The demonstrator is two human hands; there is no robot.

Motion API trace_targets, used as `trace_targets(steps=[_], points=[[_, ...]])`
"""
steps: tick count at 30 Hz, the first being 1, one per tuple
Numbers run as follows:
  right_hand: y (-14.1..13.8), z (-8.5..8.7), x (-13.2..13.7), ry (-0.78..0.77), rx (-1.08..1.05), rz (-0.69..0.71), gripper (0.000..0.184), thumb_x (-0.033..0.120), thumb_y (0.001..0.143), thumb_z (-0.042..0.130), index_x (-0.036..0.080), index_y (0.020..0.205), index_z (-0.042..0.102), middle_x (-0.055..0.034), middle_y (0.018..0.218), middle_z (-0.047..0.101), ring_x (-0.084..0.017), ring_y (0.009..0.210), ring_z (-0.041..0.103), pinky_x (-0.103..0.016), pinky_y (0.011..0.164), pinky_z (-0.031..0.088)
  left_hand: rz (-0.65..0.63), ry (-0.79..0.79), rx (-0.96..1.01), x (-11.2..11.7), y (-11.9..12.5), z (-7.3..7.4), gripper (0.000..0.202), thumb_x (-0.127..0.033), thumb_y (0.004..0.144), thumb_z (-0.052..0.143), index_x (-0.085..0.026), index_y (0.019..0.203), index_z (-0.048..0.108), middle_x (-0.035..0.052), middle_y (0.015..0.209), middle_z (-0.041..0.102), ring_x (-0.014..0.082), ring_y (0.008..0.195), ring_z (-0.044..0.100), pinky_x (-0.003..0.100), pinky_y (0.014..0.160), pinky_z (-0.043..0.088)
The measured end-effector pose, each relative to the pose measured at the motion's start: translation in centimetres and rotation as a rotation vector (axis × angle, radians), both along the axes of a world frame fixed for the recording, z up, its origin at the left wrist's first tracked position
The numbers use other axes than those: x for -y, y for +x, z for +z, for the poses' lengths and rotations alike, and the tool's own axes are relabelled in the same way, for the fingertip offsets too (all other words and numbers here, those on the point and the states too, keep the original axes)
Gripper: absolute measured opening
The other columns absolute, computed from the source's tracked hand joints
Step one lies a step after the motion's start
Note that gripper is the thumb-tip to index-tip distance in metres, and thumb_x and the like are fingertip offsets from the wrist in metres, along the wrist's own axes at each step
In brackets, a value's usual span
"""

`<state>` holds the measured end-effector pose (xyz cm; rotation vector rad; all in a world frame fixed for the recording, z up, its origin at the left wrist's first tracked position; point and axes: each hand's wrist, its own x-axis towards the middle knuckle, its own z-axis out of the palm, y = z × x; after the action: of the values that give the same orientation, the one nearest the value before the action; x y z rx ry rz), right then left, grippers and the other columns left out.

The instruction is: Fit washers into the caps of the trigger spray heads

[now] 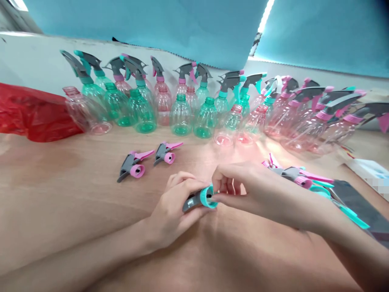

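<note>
My left hand (173, 213) is closed round a grey spray head with a teal collar (200, 198), held just above the wooden table (60, 194). My right hand (246, 188) pinches the teal collar end of the same spray head with thumb and fingertips. Two loose grey spray heads with pink collars and triggers (132, 165) (166, 153) lie on the table just beyond my hands.
Several green and pink spray bottles (182, 115), some capped and some open, stand in rows at the back. A red plastic bag (33, 113) lies at the left. A pile of spray heads (304, 178) and a dark tray (361, 207) sit at the right.
</note>
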<state>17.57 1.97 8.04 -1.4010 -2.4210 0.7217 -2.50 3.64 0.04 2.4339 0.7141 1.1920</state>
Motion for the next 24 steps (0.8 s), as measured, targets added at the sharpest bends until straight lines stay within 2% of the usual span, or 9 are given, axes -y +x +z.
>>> trace_targets(steps=[3,9,14,20,24], points=[[-0.2,-0.2,0.0,-0.072,-0.079,-0.001,0.007,0.026,0.083,0.058,0.023,0.081,0.052,0.0075,0.072,0.058,-0.008,0.062,0.054,-0.020,0.053,0.040,-0.008,0.012,0.005,-0.1,-0.1,-0.1,0.021,-0.024,0.088,0.061,-0.021,0.107,0.053,0.0030,0.092,0.064,0.0187,0.090,0.054,0.034,0.081,0.045],[-0.7,-1.0,0.1,-0.209,-0.265,-0.089,0.018,0.025,0.078,0.062,0.023,0.080,0.044,0.0078,0.068,0.051,-0.008,0.058,0.046,-0.020,0.049,0.034,-0.025,0.073,-0.002,-0.3,-0.4,-0.4,0.017,-0.022,0.092,0.055,-0.022,0.109,0.053,0.0045,0.096,0.065,0.0190,0.092,0.054,0.036,0.082,0.046],[-1.2,-1.5,0.2,-0.369,-0.443,-0.105,0.020,0.016,0.076,0.059,0.022,0.078,0.040,0.0076,0.069,0.045,-0.008,0.061,0.041,-0.022,0.052,0.032,0.005,0.084,-0.037,-0.3,-0.6,-0.5,0.018,-0.026,0.094,0.051,-0.023,0.112,0.053,0.0046,0.095,0.066,0.0200,0.092,0.055,0.037,0.081,0.045],[-1.7,-1.7,0.4,-0.323,-0.465,-0.141,0.021,0.014,0.073,0.057,0.022,0.072,0.037,0.0080,0.066,0.041,-0.008,0.058,0.039,-0.022,0.051,0.031,0.023,0.104,-0.068,-0.3,-0.7,-0.5,0.018,-0.025,0.093,0.053,-0.023,0.111,0.054,0.0044,0.096,0.067,0.0205,0.092,0.055,0.036,0.080,0.042],[-2.1,-1.6,0.9,-0.232,-0.388,-0.161,0.023,0.015,0.069,0.054,0.023,0.068,0.033,0.0093,0.060,0.037,-0.008,0.053,0.035,-0.022,0.046,0.027,0.019,0.116,-0.109,-0.2,-0.6,-0.2,0.013,-0.023,0.093,0.051,-0.023,0.106,0.055,0.0031,0.095,0.067,0.0208,0.089,0.054,0.036,0.081,0.038]])
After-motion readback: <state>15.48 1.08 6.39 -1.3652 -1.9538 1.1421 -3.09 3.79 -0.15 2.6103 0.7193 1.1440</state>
